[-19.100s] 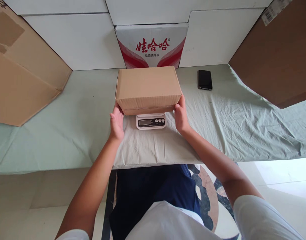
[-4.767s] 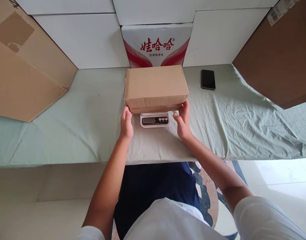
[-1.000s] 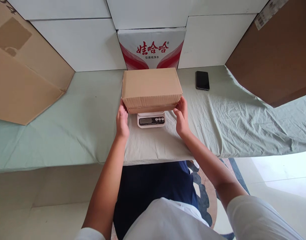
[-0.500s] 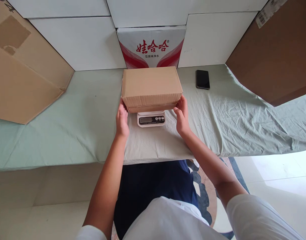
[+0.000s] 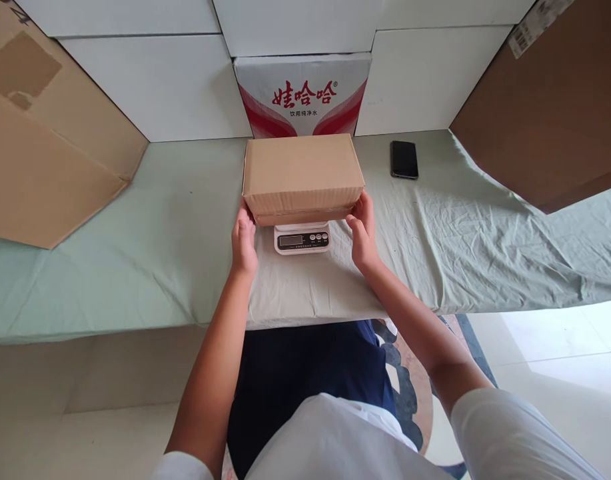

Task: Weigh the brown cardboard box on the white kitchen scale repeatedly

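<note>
A closed brown cardboard box (image 5: 304, 167) sits over a small white digital scale (image 5: 302, 250), covering the scale's platform. The scale's front panel, with a small display and buttons, shows below the box; the display looks blank. My left hand (image 5: 244, 240) grips the box at its left front corner. At the right front corner, my right hand (image 5: 364, 230) holds it too, thumb toward the front face. The far fingers of both hands are hidden behind the box's sides. Whether the box rests fully on the scale cannot be seen.
A black phone (image 5: 404, 160) lies on the green cloth (image 5: 185, 267) to the right. Large cardboard panels stand at the left (image 5: 60, 147) and right (image 5: 545, 120). Behind the box is a white-and-red printed carton (image 5: 305, 93) among white panels (image 5: 160, 87).
</note>
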`<state>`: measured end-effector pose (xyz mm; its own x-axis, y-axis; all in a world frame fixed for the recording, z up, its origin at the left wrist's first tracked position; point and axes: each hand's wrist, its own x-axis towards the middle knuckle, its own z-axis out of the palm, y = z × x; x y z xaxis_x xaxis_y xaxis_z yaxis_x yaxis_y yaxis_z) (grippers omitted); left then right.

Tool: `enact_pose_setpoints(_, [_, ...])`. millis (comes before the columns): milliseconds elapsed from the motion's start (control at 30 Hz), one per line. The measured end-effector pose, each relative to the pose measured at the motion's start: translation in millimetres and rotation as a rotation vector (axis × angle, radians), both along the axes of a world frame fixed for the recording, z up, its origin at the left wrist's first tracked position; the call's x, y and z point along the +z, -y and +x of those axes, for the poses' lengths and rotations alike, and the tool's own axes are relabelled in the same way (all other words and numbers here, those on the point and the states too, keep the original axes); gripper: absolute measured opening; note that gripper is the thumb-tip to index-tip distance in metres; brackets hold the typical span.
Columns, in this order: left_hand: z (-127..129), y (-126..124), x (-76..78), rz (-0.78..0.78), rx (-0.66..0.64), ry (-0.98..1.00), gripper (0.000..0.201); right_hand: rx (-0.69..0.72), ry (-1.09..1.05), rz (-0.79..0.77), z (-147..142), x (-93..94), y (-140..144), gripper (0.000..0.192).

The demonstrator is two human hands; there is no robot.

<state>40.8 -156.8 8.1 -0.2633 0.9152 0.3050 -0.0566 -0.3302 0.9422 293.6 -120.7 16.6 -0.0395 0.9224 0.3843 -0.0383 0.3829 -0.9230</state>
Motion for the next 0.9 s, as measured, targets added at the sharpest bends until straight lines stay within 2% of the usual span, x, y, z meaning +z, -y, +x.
enact_pose_setpoints(900, [-0.7, -0.9, -2.1, -0.015, -0.001, -0.001, 0.093, 0.011, 0.016, 0.020, 1.4, -2.6, -1.8, 0.069])
